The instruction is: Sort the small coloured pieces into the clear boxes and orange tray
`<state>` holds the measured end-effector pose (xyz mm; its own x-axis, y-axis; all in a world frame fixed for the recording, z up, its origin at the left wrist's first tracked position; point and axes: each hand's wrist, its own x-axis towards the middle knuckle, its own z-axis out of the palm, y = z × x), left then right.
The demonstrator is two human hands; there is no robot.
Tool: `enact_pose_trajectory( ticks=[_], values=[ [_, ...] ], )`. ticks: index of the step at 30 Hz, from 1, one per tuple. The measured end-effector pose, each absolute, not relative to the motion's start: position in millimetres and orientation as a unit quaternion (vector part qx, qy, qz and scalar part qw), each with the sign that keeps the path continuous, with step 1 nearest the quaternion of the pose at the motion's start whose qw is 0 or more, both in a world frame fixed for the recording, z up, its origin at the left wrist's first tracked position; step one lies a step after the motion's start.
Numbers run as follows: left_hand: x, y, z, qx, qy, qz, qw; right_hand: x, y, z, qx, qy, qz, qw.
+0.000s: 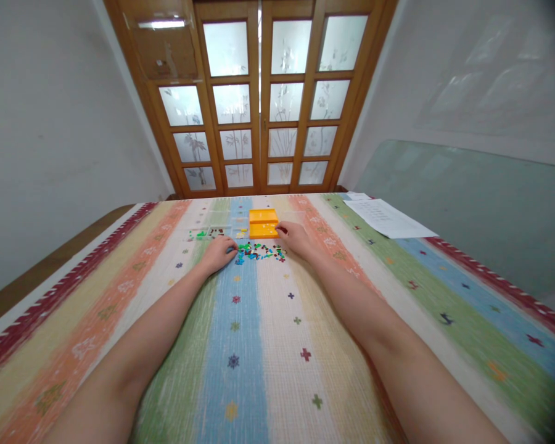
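Right hand (295,238) reaches in to the right edge of the open yellow box (263,231), its thumb and fingertips drawn close to each other; whether they meet or pinch a small piece is too small to tell. Left hand (220,253) rests low at the left end of the loose small pieces (261,251), its fingers bent toward them; whether it grips one cannot be told.

The loose small pieces, in green, blue, dark red and other colors, lie scattered on the counter (231,376) between the two hands, just on the near side of the yellow box. That box has two shallow halves, one beyond the other, with a few pale specks in the near half. To its left is a clear divided tray (203,235), with green, dark brown and yellow pieces in separate places.

A striped, patterned cloth (176,364) covers the counter. White papers (388,218) lie toward its far right, and wooden doors (260,98) with glass panes stand beyond.
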<state>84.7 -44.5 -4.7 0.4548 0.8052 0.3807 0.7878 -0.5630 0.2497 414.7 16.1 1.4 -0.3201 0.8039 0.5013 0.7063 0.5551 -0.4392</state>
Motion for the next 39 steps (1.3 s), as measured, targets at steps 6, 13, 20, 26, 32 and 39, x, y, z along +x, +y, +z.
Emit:
enact_pose_trajectory(
  ticks=[6, 13, 20, 26, 32, 39],
  values=[
    [85, -43, -5, 0.856, 0.458, 0.237, 0.027, 412, 14, 13, -0.401, -0.889, 0.089, 0.2],
    [83, -42, -7, 0.85, 0.467, 0.243, 0.016, 405, 12, 15, -0.36, -0.917, 0.131, 0.112],
    [81, -41, -9, 0.849, 0.467, 0.248, 0.014, 406, 9, 21, -0.356, -0.908, 0.199, 0.095],
    [82, -41, -8, 0.847, 0.468, 0.249, 0.023, 401, 2, 25, -0.369, -0.896, 0.232, 0.084],
    [82, -43, -6, 0.846, 0.471, 0.248, 0.037, 406, 5, 23, -0.382, -0.871, 0.281, 0.127],
    [82, -42, -7, 0.849, 0.466, 0.245, 0.043, 415, 10, 24, -0.421, -0.848, 0.248, 0.205]
  ],
)
